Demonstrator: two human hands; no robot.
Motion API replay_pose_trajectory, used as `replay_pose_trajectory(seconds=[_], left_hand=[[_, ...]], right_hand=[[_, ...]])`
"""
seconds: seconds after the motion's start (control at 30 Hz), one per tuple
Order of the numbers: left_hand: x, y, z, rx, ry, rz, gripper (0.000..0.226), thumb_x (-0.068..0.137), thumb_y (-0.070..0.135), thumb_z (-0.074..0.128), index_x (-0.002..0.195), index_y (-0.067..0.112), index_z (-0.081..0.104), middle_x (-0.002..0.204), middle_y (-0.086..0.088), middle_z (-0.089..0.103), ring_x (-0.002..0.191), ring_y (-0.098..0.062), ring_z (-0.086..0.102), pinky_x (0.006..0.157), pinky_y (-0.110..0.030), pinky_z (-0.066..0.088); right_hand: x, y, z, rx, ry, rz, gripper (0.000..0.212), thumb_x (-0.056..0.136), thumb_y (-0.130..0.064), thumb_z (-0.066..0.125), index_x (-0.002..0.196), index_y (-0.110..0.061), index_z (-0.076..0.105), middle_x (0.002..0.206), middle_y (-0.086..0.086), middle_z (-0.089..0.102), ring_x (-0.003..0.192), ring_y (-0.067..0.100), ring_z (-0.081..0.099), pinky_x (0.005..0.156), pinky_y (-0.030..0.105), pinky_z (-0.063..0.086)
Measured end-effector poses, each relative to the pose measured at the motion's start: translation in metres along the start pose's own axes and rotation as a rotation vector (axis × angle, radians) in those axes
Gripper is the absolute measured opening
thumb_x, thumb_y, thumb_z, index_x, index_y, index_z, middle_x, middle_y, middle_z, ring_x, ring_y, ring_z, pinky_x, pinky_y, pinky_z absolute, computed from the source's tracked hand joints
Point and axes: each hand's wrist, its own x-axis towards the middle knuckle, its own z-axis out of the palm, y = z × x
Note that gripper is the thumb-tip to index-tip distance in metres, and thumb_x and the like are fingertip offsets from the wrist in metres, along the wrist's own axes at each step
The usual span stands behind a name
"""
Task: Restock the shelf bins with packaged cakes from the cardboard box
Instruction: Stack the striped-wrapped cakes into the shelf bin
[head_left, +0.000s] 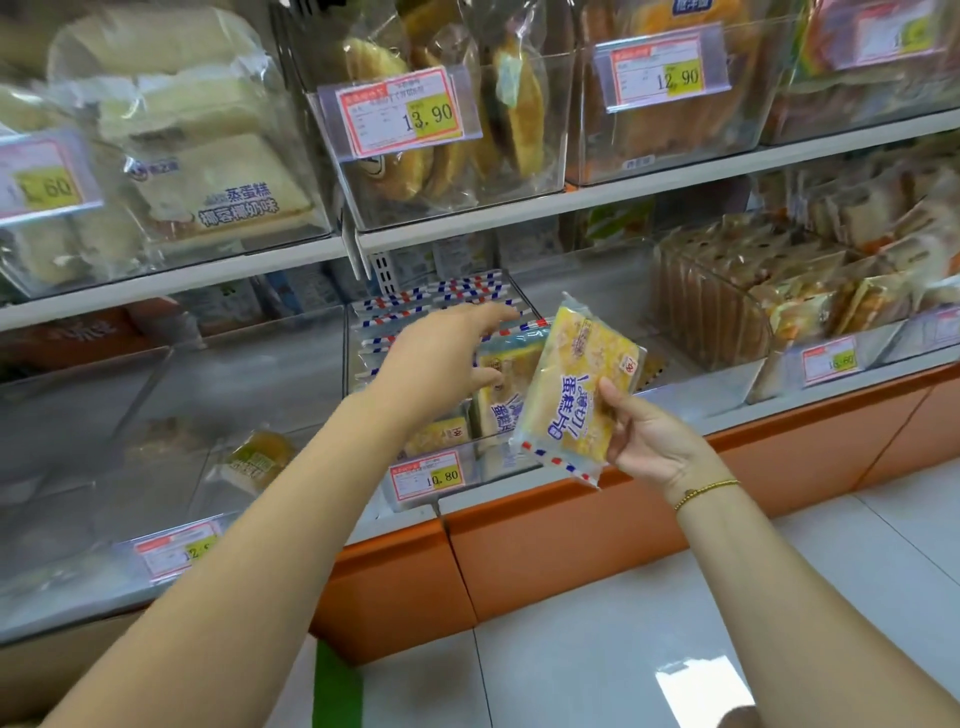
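Note:
My right hand (644, 436) grips a yellow packaged cake (576, 395) with blue lettering, held tilted just in front of the middle clear bin (467, 470) on the lower shelf. That bin holds several matching cake packs (498, 400) with red and blue striped edges. My left hand (441, 358) reaches into the bin with fingers extended over the packs and touches their tops. The cardboard box is only a brown edge (57, 670) at the bottom left.
The clear bin on the left (156, 415) holds one small yellow pack (260, 457). To the right a bin (727, 322) is packed with brownish cakes. The upper shelf (467, 228) carries bins of bread and cakes with price tags. An orange base (545, 545) meets the white tiled floor.

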Motion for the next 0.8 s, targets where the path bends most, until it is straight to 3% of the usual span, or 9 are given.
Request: replay_pose_trajectory(seconds=[0.1, 0.2, 0.3, 0.47, 0.63, 0.7, 0.8], left_hand=[[0.017, 0.009, 0.005, 0.252, -0.051, 0.133, 0.059, 0.090, 0.024, 0.065, 0.143, 0.034, 0.040, 0.132, 0.002, 0.057, 0.116, -0.020, 0.056, 0.084, -0.033, 0.047], [0.021, 0.005, 0.014, 0.365, -0.043, 0.215, 0.053, 0.095, 0.012, 0.056, 0.143, 0.031, 0.043, 0.113, -0.004, 0.066, 0.100, -0.024, 0.061, 0.075, -0.034, 0.048], [0.015, -0.009, 0.018, 0.326, -0.047, 0.163, 0.041, 0.096, 0.013, 0.053, 0.136, 0.023, 0.054, 0.104, -0.006, 0.069, 0.096, -0.027, 0.063, 0.078, -0.038, 0.052], [-0.012, -0.022, 0.025, 0.334, -0.121, 0.021, 0.033, 0.097, 0.020, 0.053, 0.129, 0.019, 0.057, 0.111, -0.004, 0.069, 0.099, -0.026, 0.064, 0.083, -0.040, 0.054], [-0.006, -0.003, 0.023, 0.301, -0.084, 0.021, 0.048, 0.094, 0.034, 0.058, 0.137, 0.018, 0.046, 0.120, -0.004, 0.064, 0.106, -0.024, 0.062, 0.084, -0.037, 0.052], [0.005, 0.005, 0.027, 0.308, -0.083, 0.060, 0.033, 0.095, 0.026, 0.055, 0.127, 0.018, 0.054, 0.111, -0.005, 0.067, 0.098, -0.025, 0.062, 0.079, -0.037, 0.050], [0.027, 0.021, 0.036, 0.353, -0.106, 0.098, 0.017, 0.092, 0.014, 0.052, 0.105, 0.016, 0.064, 0.095, -0.005, 0.069, 0.082, -0.025, 0.061, 0.066, -0.035, 0.045]], right_hand=[[0.000, 0.001, -0.004, 0.019, 0.028, -0.020, 0.093, 0.012, -0.016, 0.099, 0.099, -0.008, 0.066, 0.092, 0.012, 0.074, 0.081, 0.024, 0.073, 0.061, 0.042, 0.060], [-0.001, -0.002, -0.012, 0.071, 0.055, -0.047, 0.098, 0.012, -0.015, 0.099, 0.103, -0.008, 0.065, 0.095, 0.012, 0.074, 0.084, 0.024, 0.073, 0.069, 0.048, 0.059], [-0.002, -0.003, -0.018, 0.093, 0.052, -0.075, 0.100, 0.014, -0.015, 0.100, 0.107, -0.009, 0.064, 0.100, 0.012, 0.074, 0.088, 0.025, 0.072, 0.072, 0.050, 0.058], [0.009, 0.009, -0.006, 0.095, 0.034, -0.026, 0.099, 0.018, -0.011, 0.099, 0.110, -0.008, 0.063, 0.105, 0.014, 0.072, 0.093, 0.027, 0.071, 0.072, 0.047, 0.059], [0.012, 0.002, -0.006, 0.050, 0.042, -0.029, 0.095, 0.016, -0.013, 0.099, 0.104, -0.008, 0.064, 0.100, 0.013, 0.073, 0.088, 0.025, 0.072, 0.066, 0.044, 0.060], [0.006, -0.008, -0.010, 0.048, 0.044, -0.066, 0.087, 0.019, -0.013, 0.099, 0.101, -0.008, 0.068, 0.100, 0.013, 0.073, 0.088, 0.025, 0.072, 0.065, 0.045, 0.060], [-0.004, -0.028, -0.021, 0.062, 0.089, -0.153, 0.056, 0.040, -0.014, 0.094, 0.093, -0.009, 0.076, 0.102, 0.011, 0.073, 0.090, 0.023, 0.072, 0.066, 0.045, 0.060]])
